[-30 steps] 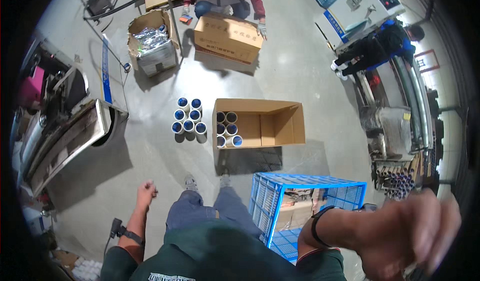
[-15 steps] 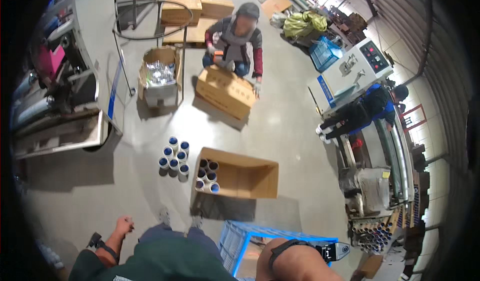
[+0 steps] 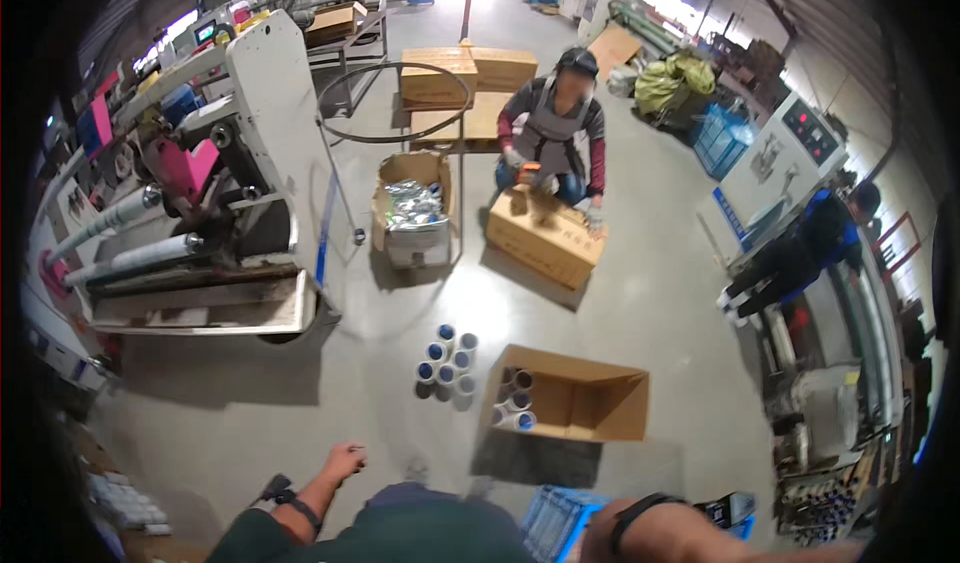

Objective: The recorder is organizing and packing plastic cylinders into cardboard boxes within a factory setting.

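Observation:
My left hand (image 3: 346, 459) hangs over the floor at the lower left, its fingers loosely bent and apart, with nothing visible in them. A dark strap with a small device sits on that forearm. Nearest beyond it, several white rolls with blue cores (image 3: 447, 353) stand upright in a cluster on the floor. To their right is an open cardboard box (image 3: 590, 433), with several similar rolls (image 3: 519, 400) at its left end. My right forearm, strapped too, bends over a blue plastic crate (image 3: 553, 519); the right hand itself is out of the picture.
A crouching person (image 3: 560, 128) handles a closed carton (image 3: 545, 243) ahead, an orange tool in one hand. A carton of clear plastic wrapping (image 3: 415, 208) stands beside a ring-topped metal stand (image 3: 462, 163). Left is a roller machine (image 3: 200, 303); at right another person (image 3: 800, 248) leans by machinery.
My view has tilted up and swung left, so the scene sits further right and more machinery shows. My left hand remains low beside me; the rolls and boxes have stayed put.

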A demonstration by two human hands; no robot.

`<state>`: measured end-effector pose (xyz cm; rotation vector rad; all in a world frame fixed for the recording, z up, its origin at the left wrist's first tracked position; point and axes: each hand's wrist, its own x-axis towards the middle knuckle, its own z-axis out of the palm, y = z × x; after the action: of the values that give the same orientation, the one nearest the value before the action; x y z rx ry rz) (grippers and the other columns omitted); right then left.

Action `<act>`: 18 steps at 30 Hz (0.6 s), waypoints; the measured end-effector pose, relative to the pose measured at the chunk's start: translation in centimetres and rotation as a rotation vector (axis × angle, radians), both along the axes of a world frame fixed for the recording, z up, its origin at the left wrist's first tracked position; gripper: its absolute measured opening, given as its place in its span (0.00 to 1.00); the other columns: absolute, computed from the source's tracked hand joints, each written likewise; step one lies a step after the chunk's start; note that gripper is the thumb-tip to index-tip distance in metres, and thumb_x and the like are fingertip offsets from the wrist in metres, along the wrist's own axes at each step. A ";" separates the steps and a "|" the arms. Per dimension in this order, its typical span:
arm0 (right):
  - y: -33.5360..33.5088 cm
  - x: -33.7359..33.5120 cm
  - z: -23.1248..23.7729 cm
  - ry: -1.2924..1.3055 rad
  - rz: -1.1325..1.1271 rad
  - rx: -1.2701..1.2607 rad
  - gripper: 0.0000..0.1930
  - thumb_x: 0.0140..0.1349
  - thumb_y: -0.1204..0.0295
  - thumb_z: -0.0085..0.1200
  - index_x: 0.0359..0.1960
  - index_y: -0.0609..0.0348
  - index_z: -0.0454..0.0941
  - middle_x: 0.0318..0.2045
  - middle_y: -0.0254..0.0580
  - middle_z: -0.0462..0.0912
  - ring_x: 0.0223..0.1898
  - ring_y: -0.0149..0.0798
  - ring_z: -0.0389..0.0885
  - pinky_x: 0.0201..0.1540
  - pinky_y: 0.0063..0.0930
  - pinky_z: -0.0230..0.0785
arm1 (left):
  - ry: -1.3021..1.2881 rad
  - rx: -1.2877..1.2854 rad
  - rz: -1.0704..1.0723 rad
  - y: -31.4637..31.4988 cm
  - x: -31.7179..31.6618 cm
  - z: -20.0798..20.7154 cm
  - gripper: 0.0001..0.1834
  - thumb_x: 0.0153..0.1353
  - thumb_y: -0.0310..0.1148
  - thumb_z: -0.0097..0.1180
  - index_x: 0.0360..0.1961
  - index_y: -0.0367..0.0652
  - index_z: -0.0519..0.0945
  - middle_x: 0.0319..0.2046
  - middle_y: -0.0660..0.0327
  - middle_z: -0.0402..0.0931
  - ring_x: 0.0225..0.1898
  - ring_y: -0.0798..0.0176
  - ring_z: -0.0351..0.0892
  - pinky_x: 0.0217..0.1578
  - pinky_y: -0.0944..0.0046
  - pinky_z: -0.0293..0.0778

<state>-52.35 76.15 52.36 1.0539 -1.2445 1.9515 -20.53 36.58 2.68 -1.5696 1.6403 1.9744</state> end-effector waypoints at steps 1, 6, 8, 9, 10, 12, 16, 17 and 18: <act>-0.8 0.5 0.3 -0.013 -0.004 0.002 0.17 0.52 0.60 0.53 0.37 0.61 0.79 0.39 0.46 0.78 0.40 0.41 0.77 0.43 0.33 0.72 | 0.014 0.022 0.030 0.0 0.1 -0.1 0.20 0.53 0.26 0.56 0.49 0.35 0.74 0.30 0.56 0.77 0.28 0.63 0.79 0.26 0.64 0.75; -1.9 1.6 0.9 -0.036 0.025 -0.005 0.19 0.52 0.58 0.53 0.37 0.61 0.80 0.40 0.45 0.78 0.41 0.40 0.77 0.44 0.33 0.72 | -0.072 -0.027 0.003 0.7 0.0 1.8 0.19 0.53 0.27 0.56 0.48 0.36 0.75 0.30 0.56 0.77 0.28 0.63 0.79 0.26 0.65 0.74; -2.4 2.0 1.4 -0.020 0.053 0.002 0.19 0.52 0.58 0.53 0.38 0.61 0.80 0.40 0.45 0.77 0.42 0.40 0.77 0.44 0.33 0.72 | 0.030 0.034 0.070 0.6 3.8 -2.6 0.20 0.51 0.27 0.58 0.47 0.35 0.75 0.29 0.56 0.77 0.26 0.63 0.78 0.25 0.65 0.74; -2.0 1.9 0.8 -0.005 0.059 0.007 0.19 0.52 0.57 0.53 0.38 0.61 0.80 0.41 0.45 0.77 0.42 0.40 0.77 0.45 0.33 0.72 | -0.019 0.020 0.038 1.1 4.5 -3.4 0.21 0.50 0.26 0.58 0.47 0.35 0.75 0.28 0.56 0.77 0.25 0.63 0.78 0.24 0.65 0.74; -1.7 1.7 0.4 0.017 0.039 0.013 0.20 0.52 0.57 0.53 0.38 0.60 0.80 0.41 0.45 0.77 0.42 0.40 0.77 0.45 0.33 0.72 | -0.058 -0.007 -0.027 0.0 2.7 -3.3 0.21 0.49 0.25 0.58 0.47 0.35 0.75 0.28 0.56 0.76 0.24 0.63 0.77 0.23 0.64 0.73; -0.9 1.6 0.0 0.024 0.042 0.020 0.20 0.52 0.56 0.53 0.38 0.60 0.80 0.41 0.44 0.77 0.42 0.40 0.77 0.45 0.33 0.72 | -0.087 -0.012 -0.012 0.8 1.2 -1.2 0.20 0.50 0.25 0.57 0.47 0.35 0.75 0.28 0.56 0.76 0.24 0.63 0.77 0.23 0.64 0.73; -1.4 2.9 1.5 0.015 0.087 0.028 0.21 0.52 0.55 0.53 0.38 0.60 0.80 0.42 0.44 0.77 0.43 0.39 0.76 0.46 0.33 0.71 | -0.088 -0.014 0.046 1.8 2.5 0.5 0.20 0.51 0.25 0.57 0.48 0.35 0.75 0.28 0.56 0.76 0.24 0.63 0.77 0.23 0.64 0.73; -1.4 3.1 1.8 0.015 0.097 0.029 0.22 0.52 0.54 0.53 0.39 0.60 0.80 0.42 0.44 0.77 0.43 0.39 0.76 0.47 0.32 0.71 | -0.067 -0.023 0.075 2.0 1.5 1.1 0.19 0.52 0.26 0.56 0.48 0.35 0.75 0.28 0.56 0.76 0.24 0.63 0.77 0.23 0.65 0.73; -1.3 3.2 2.0 0.019 0.103 0.031 0.22 0.52 0.54 0.53 0.39 0.60 0.80 0.42 0.44 0.77 0.43 0.39 0.76 0.47 0.32 0.71 | -0.074 -0.022 0.074 2.0 1.4 1.0 0.19 0.52 0.26 0.56 0.48 0.35 0.75 0.28 0.56 0.76 0.24 0.63 0.77 0.23 0.65 0.73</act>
<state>-49.14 74.81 54.35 1.1703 -1.2362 2.0000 -19.12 38.54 3.71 -1.7132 1.6032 1.9146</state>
